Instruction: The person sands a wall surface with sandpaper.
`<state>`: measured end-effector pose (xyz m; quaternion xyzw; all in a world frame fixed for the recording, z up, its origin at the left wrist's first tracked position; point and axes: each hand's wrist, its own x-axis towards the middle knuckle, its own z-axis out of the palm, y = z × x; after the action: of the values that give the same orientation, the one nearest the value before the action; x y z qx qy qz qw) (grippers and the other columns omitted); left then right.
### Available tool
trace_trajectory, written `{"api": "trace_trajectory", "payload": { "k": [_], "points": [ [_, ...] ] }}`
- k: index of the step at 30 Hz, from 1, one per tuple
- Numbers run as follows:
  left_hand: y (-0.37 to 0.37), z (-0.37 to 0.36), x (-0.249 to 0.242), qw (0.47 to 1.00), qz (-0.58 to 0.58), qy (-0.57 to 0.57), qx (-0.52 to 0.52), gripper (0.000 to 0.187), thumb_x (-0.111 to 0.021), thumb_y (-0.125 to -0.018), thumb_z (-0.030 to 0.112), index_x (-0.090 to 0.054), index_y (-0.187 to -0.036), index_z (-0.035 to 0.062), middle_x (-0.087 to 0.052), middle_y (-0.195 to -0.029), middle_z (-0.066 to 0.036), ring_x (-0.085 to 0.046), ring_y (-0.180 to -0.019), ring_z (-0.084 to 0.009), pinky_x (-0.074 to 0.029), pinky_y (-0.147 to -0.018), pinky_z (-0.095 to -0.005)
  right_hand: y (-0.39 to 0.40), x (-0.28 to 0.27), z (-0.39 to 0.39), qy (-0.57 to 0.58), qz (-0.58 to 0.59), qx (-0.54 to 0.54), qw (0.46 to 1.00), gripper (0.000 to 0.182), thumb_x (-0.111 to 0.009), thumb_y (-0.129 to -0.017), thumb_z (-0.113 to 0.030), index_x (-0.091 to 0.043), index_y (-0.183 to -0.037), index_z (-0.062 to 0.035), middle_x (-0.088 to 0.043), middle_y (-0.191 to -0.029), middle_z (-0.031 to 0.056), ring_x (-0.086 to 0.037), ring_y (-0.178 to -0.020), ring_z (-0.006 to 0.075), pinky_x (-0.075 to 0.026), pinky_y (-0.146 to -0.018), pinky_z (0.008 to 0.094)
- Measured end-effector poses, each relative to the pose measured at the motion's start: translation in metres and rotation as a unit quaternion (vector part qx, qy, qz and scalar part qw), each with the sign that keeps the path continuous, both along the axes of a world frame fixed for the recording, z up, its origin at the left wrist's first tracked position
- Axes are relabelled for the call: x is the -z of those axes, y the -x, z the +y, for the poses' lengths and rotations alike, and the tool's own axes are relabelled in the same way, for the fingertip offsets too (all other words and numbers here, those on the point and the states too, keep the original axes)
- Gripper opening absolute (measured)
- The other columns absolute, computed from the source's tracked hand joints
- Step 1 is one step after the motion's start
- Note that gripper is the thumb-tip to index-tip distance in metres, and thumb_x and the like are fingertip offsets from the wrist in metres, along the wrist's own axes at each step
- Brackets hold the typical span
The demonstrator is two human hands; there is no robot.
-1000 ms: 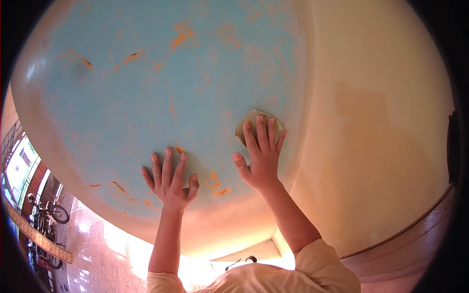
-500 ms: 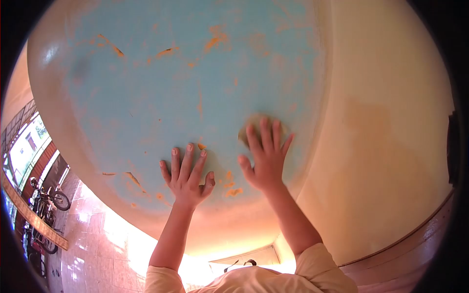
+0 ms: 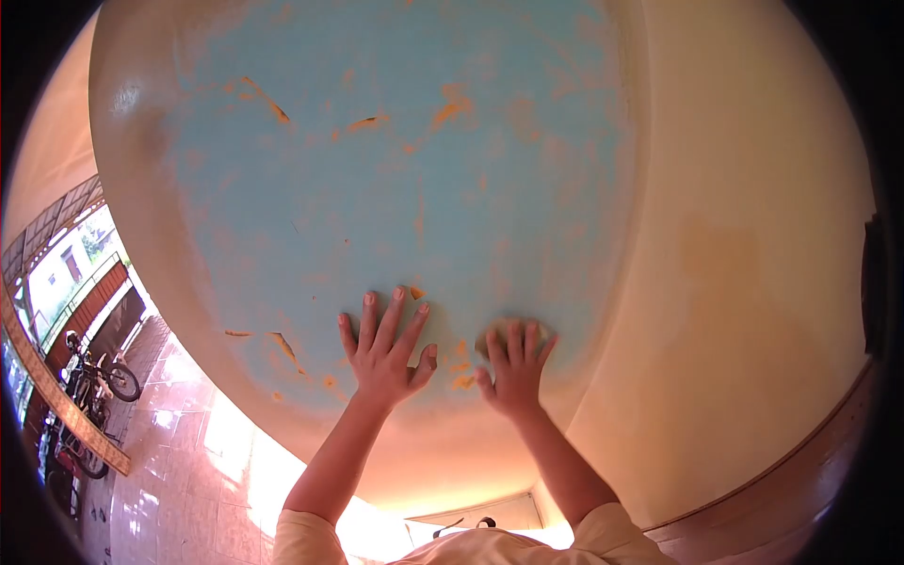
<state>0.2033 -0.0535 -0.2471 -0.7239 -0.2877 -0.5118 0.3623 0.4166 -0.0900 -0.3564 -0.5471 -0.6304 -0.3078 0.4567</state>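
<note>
Sheet [image 3: 481, 340] trapped flat against the lower right part of the blue patch [image 3: 311, 188], under the right hand [image 3: 516, 384], probably palm-down to spread pressure over the curve rather than to pinch an edge. Right fingers modestly apart, laid over the sheet, not clamped round it; thumb out to the side, toward the middle of the blue patch. Left hand [image 3: 381, 369] on the lower middle of the blue patch, with nothing visible in its grasp, fingers fanned apart and thumb well out, likely for support or for feeling the surface. Orange chip mark [image 3: 416, 293] just beside the left fingertips, inside the blue patch; more orange marks [image 3: 462, 382] between both hands, near its lower border. Pale border [image 3: 141, 169] around the blue patch, bending away at the left. Hidden: most of the sheet beneath the right hand, including grit, thickness and any fold, as well as both palms; too little on show to name the sheet's material for sure. Top of the blue patch cut off by the frame. Beyond its lower left, motorcycles [image 3: 89, 386] cramped and distorted at the lens edge, and tiled floor [image 3: 169, 405] partly lost in glare. Dark object [image 3: 873, 282] far right of the blue patch, impossible to identify.
</note>
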Motion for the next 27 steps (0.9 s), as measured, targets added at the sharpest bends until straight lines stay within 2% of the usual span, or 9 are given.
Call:
{"api": "trace_trajectory", "payload": {
  "k": [4, 7, 10, 13, 15, 17, 19, 23, 27],
  "points": [
    [0.000, -0.005, -0.025, 0.999, 0.022, 0.027, 0.005, 0.050, -0.058, -0.089, 0.039, -0.066, -0.134, 0.0203, -0.051, -0.152, -0.009, -0.035, -0.148, -0.0354, -0.006, -0.122, -0.0587, -0.016, -0.137, -0.003, -0.022, -0.005, 0.016, 1.000, 0.061, -0.046, -0.099, -0.055, -0.052, -0.146, -0.0166, -0.035, -0.160, 0.0147, -0.023, -0.150, 0.0433, -0.003, -0.112, 0.0775],
    [0.004, -0.008, -0.054, 0.999, 0.029, 0.042, 0.009, 0.052, -0.060, -0.089, 0.039, -0.064, -0.136, 0.0198, -0.048, -0.155, -0.010, -0.034, -0.149, -0.0354, -0.005, -0.121, -0.0595, -0.011, -0.171, 0.002, -0.081, 0.028, 0.003, 0.996, 0.065, -0.045, -0.099, -0.055, -0.047, -0.150, -0.0150, -0.031, -0.163, 0.0153, -0.019, -0.152, 0.0434, -0.002, -0.114, 0.0743],
    [0.005, -0.006, -0.079, 0.999, 0.020, 0.043, 0.011, 0.053, -0.062, -0.088, 0.040, -0.063, -0.138, 0.0225, -0.046, -0.157, -0.008, -0.035, -0.148, -0.0339, -0.007, -0.121, -0.0607, 0.006, -0.112, 0.011, -0.048, 0.018, 0.017, 0.999, 0.070, -0.040, -0.100, -0.058, -0.049, -0.147, -0.0068, -0.029, -0.162, 0.0220, -0.017, -0.151, 0.0484, -0.001, -0.114, 0.0737],
    [0.005, -0.004, -0.094, 0.999, 0.037, 0.018, -0.005, 0.053, -0.064, -0.086, 0.039, -0.063, -0.138, 0.0241, -0.047, -0.156, -0.007, -0.035, -0.148, -0.0341, -0.008, -0.120, -0.0619, 0.019, 0.019, 0.020, -0.042, -0.024, 0.029, 0.998, 0.069, -0.042, -0.098, -0.058, -0.053, -0.142, -0.0063, -0.033, -0.159, 0.0239, -0.019, -0.150, 0.0499, -0.002, -0.112, 0.0778],
    [0.003, -0.004, -0.107, 0.999, 0.050, 0.013, -0.002, 0.054, -0.064, -0.086, 0.037, -0.064, -0.137, 0.0227, -0.046, -0.156, -0.008, -0.033, -0.149, -0.0351, -0.007, -0.121, -0.0609, 0.012, 0.047, 0.020, -0.050, -0.037, 0.033, 0.998, 0.068, -0.043, -0.097, -0.058, -0.054, -0.141, -0.0074, -0.034, -0.158, 0.0233, -0.019, -0.149, 0.0500, -0.003, -0.111, 0.0789],
    [-0.003, -0.005, -0.130, 0.998, 0.063, 0.006, 0.001, 0.054, -0.065, -0.085, 0.035, -0.064, -0.137, 0.0214, -0.045, -0.157, -0.010, -0.031, -0.150, -0.0362, -0.007, -0.121, -0.0598, -0.005, 0.024, 0.016, -0.037, -0.063, 0.019, 0.997, 0.064, -0.044, -0.097, -0.057, -0.056, -0.141, -0.0110, -0.037, -0.157, 0.0216, -0.021, -0.149, 0.0496, -0.003, -0.111, 0.0793],
    [-0.015, -0.008, -0.158, 0.997, 0.077, 0.001, -0.009, 0.055, -0.067, -0.084, 0.034, -0.063, -0.138, 0.0244, -0.042, -0.159, -0.006, -0.030, -0.151, -0.0353, -0.009, -0.121, -0.0605, -0.022, -0.060, 0.009, -0.004, -0.021, 0.031, 0.999, 0.060, -0.053, -0.093, -0.054, -0.055, -0.145, -0.0226, -0.036, -0.160, 0.0134, -0.022, -0.151, 0.0428, -0.005, -0.112, 0.0781],
    [-0.040, -0.007, -0.204, 0.995, 0.087, -0.030, -0.024, 0.057, -0.067, -0.086, 0.035, -0.059, -0.142, 0.0282, -0.037, -0.162, -0.003, -0.028, -0.152, -0.0340, -0.013, -0.121, -0.0613, -0.052, -0.235, 0.002, -0.107, 0.001, 0.045, 0.993, 0.060, -0.054, -0.095, -0.047, -0.049, -0.149, -0.0198, -0.032, -0.163, 0.0133, -0.024, -0.151, 0.0396, -0.012, -0.114, 0.0734],
    [-0.053, -0.004, -0.204, 0.994, 0.074, -0.050, -0.066, 0.059, -0.066, -0.088, 0.039, -0.054, -0.146, 0.0306, -0.035, -0.163, -0.001, -0.027, -0.152, -0.0330, -0.016, -0.120, -0.0616, -0.057, -0.245, 0.007, -0.132, 0.007, 0.038, 0.990, 0.061, -0.053, -0.097, -0.046, -0.048, -0.150, -0.0174, -0.032, -0.163, 0.0139, -0.023, -0.151, 0.0409, -0.011, -0.115, 0.0724]
  ]
}}
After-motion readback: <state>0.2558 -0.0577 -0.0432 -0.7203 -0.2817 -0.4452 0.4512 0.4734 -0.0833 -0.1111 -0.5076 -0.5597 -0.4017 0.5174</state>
